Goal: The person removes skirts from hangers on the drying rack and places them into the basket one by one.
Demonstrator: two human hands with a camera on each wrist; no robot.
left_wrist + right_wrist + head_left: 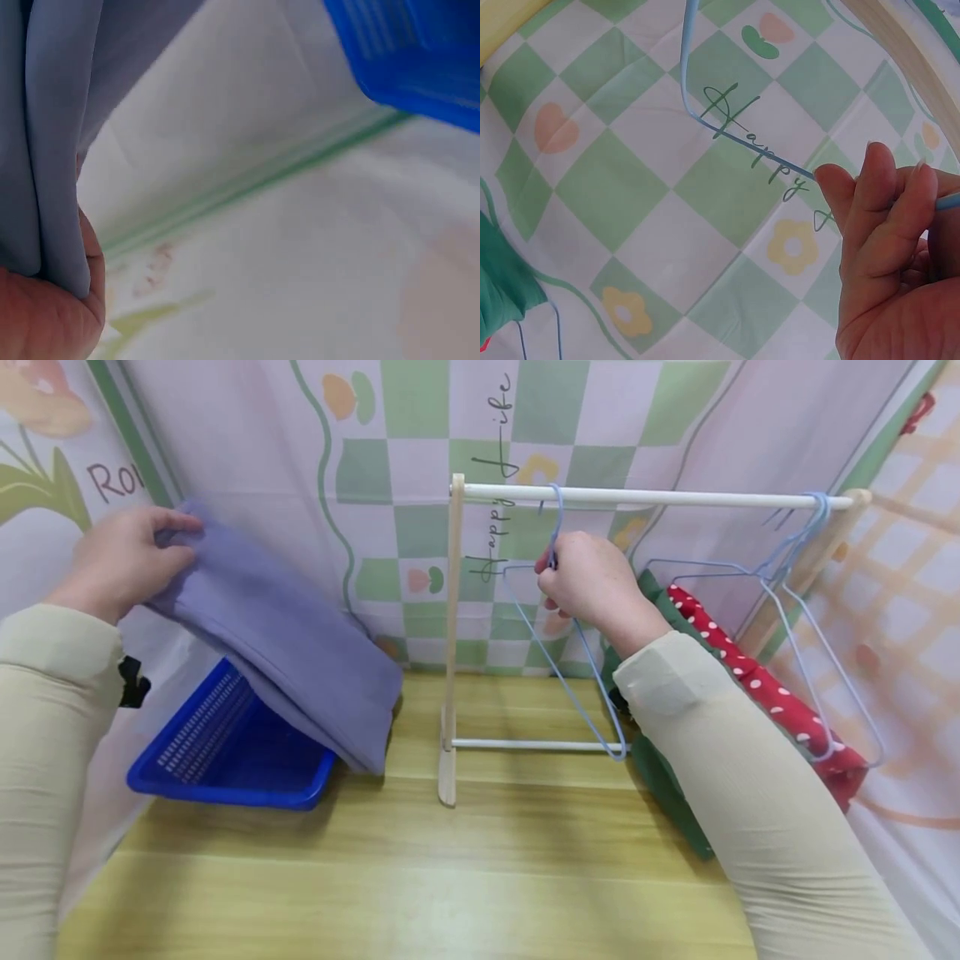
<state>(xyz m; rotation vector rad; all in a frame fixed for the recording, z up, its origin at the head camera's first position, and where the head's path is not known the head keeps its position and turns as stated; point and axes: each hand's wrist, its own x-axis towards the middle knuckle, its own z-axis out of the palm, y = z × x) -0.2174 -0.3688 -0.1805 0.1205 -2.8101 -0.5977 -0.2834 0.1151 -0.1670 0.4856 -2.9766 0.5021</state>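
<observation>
Left fingers [177, 519] pinch lavender cloth [288, 627], right fingers [877, 176] a blue wire hanger [735, 137]. Best unhook gently from the rail [675, 497] above.

Basket [225, 789] left of rack [453, 610], hangers [562, 675] on rack's rail [675, 497], curtain [412, 402] behind.

My head view is bright, with pale glare and soft shadows on the yellow wood-grain tabletop [442, 885]; wide-angle stretch enlarges my cream fabric sleeve [780, 827]. My left wrist view is dim, greying the smooth lavender cloth [60, 135], its white printed backdrop [300, 247] blurred. My right wrist's looks sharper.
</observation>
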